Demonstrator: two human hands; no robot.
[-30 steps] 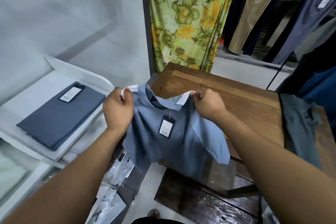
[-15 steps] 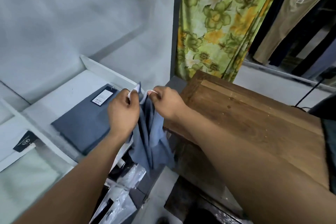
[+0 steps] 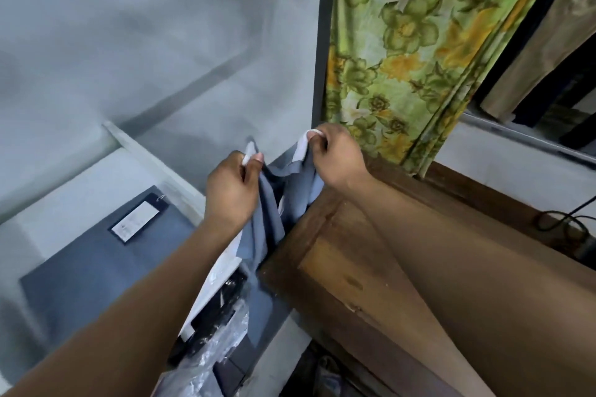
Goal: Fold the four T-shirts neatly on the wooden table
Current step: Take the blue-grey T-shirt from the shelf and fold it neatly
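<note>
A light blue T-shirt [image 3: 274,209] with white collar trim hangs bunched in the air past the left corner of the wooden table [image 3: 348,271]. My left hand [image 3: 230,192] pinches one white end of the collar. My right hand [image 3: 335,156] pinches the other end, a little higher and to the right. The shirt's body droops down between the table's edge and the white shelf. Its lower part is hidden behind my left forearm.
A dark blue folded garment [image 3: 93,264] with a white tag lies on the white shelf [image 3: 48,226] at the left. Clear plastic bags [image 3: 206,361] sit in the gap below. A green floral curtain [image 3: 406,42] hangs behind the table; a black cable [image 3: 567,222] lies at the right.
The view has swung left. The shirt, spread wide a second ago, was gathered together beside the table's left corner. My hands have since drawn slightly apart, the right one rising.
</note>
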